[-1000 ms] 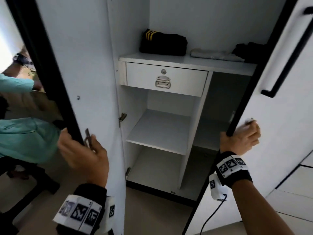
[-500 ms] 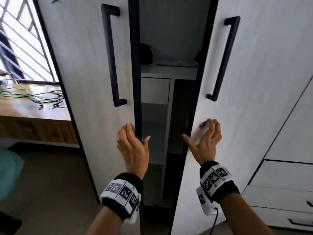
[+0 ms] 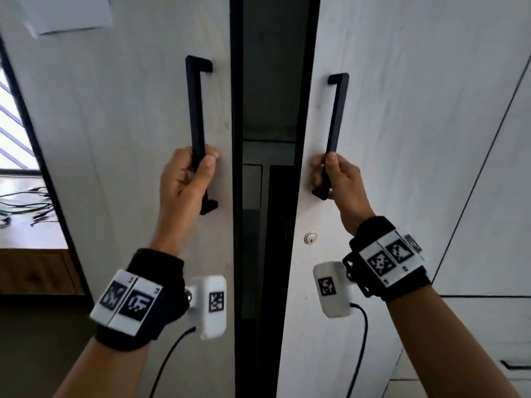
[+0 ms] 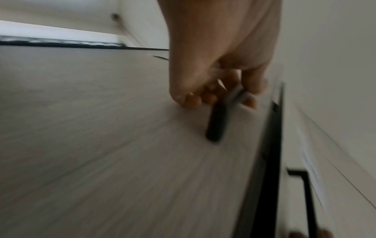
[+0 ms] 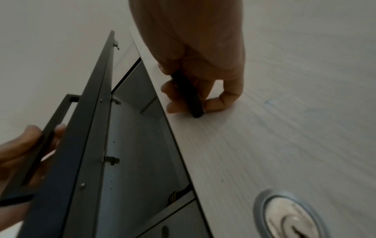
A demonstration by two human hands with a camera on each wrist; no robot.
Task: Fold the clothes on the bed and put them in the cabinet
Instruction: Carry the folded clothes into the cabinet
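The white cabinet stands almost closed, with a narrow dark gap between its two doors. My left hand grips the black bar handle of the left door. My right hand grips the black handle of the right door. In the left wrist view my fingers curl round the bar. The right wrist view shows my fingers wrapped round the other handle, and a sliver of dark folded clothing with yellow stripes inside. No clothes are in my hands.
A round lock sits on the right door below my hand. More white cabinet fronts with a drawer stand to the right. A window and a wooden desk with cables are at the left.
Both doors have swung from wide open to nearly shut. My hands left the door edges and moved up onto the two black handles, which they now grip.
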